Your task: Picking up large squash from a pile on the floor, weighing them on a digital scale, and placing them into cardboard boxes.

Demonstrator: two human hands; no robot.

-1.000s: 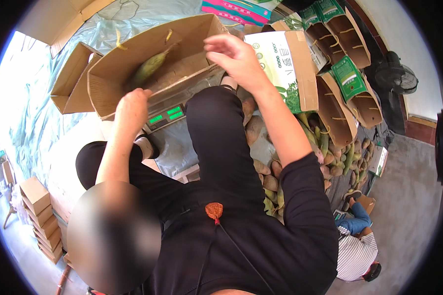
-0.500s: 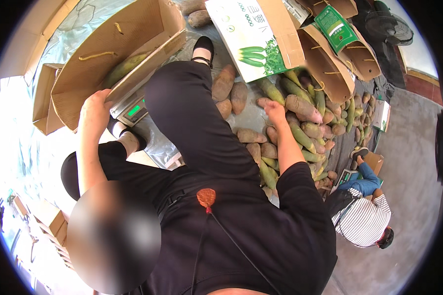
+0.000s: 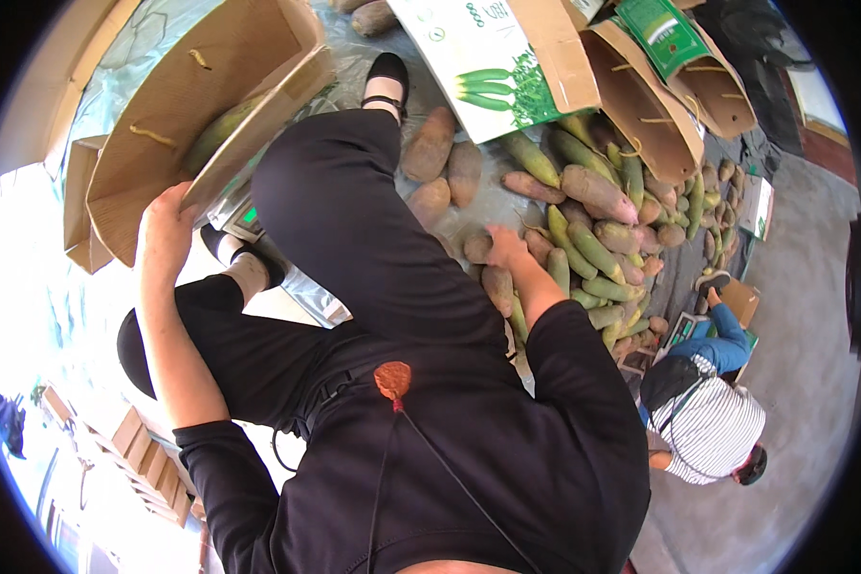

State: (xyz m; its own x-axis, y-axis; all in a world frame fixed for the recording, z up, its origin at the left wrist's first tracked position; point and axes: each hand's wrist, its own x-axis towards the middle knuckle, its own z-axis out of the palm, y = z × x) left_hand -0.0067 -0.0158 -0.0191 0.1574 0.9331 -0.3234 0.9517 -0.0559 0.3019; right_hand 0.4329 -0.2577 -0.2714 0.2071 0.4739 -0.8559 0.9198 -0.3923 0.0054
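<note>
Root heap: a broad pile of green and reddish-brown elongated roots (image 3: 598, 244) spreads out on the person's right, most of them aslant.
Box: a long, open brown cardboard box with yellow cord handles (image 3: 268, 124) stands on the left, its length running from lower left to upper right.
Scale: a grey weighing scale with a green-lit display (image 3: 244, 216) shows from under the box's near side.
Boxed root: one thick pale-green root (image 3: 222, 132) lies inside, its long axis roughly parallel to the near wall.
Left hand: the left hand (image 3: 165, 222) is curled on the near rim of the box, gripping it, as it was half a second ago.
Right hand: the right hand (image 3: 507, 249) has shifted from farther up the heap to its near-left edge, so the reach now seems settled on one piece.
Root at the fingertips: a short, stubby brown root (image 3: 475, 248) sits there, touched by the right fingers; partly covered, it does not show its long axis well, and whether the grip has closed I cannot tell.
</note>
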